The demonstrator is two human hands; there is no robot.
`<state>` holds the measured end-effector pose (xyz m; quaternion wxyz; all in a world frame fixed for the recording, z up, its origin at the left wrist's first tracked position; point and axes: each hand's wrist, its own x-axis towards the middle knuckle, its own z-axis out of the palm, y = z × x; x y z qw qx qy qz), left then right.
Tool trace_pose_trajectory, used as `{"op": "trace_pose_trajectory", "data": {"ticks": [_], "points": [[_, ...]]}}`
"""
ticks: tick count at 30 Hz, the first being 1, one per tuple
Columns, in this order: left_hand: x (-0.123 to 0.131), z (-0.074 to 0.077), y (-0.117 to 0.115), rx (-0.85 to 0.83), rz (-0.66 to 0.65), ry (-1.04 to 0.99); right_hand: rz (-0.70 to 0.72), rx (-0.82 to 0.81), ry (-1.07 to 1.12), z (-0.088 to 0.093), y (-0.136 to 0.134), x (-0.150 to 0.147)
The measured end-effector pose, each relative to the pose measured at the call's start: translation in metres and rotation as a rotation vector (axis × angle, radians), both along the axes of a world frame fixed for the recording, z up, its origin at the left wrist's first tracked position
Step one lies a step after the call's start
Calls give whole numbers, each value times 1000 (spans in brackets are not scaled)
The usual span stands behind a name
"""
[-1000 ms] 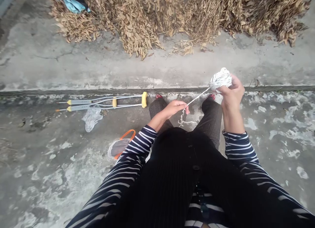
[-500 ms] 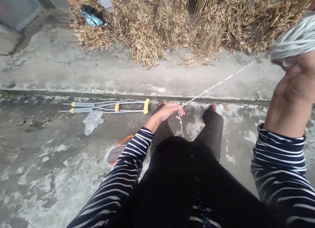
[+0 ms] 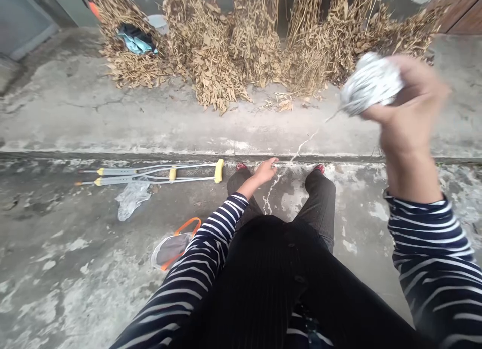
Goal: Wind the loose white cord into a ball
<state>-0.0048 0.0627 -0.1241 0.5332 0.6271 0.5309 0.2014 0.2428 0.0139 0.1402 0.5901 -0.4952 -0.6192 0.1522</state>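
Observation:
My right hand, blurred by motion, is raised at the right and wrapped round a thick bundle of white string. A thin white strand runs slack and kinked from the bundle down to the left. My left hand is low in front of my legs, fingers closed at the strand. Below those fingers, the strand's loose tail hangs between my legs. Exactly how the fingertips pinch it is too small to make out.
Dried leafy plants lean along the wall beyond a low concrete step. On the ground at left are crutches with yellow pads, a clear plastic bag and a grey bag with orange handles. Blue-and-black cloth rests on the plants.
My right hand has swung inward to the left with the string bundle. The strand, taut before, now sags. My left hand has stayed nearly in place.

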Motion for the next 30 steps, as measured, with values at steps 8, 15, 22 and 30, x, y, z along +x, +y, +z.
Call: {"op": "trace_pose_trajectory", "data": {"ticks": [8,15,22,30], "points": [[70,86,-2,215,-81,-640,246,-259,-124,-62,16,-44],[26,79,-37,35,-234,-513,-89,-188,-330,-83,31,-11],[-15,129,-39,34,-466,-306,26,-218,-720,-146,18,-4],[-20,157,4,188,-377,-158,217,-383,-751,-181,-27,-25]]}}
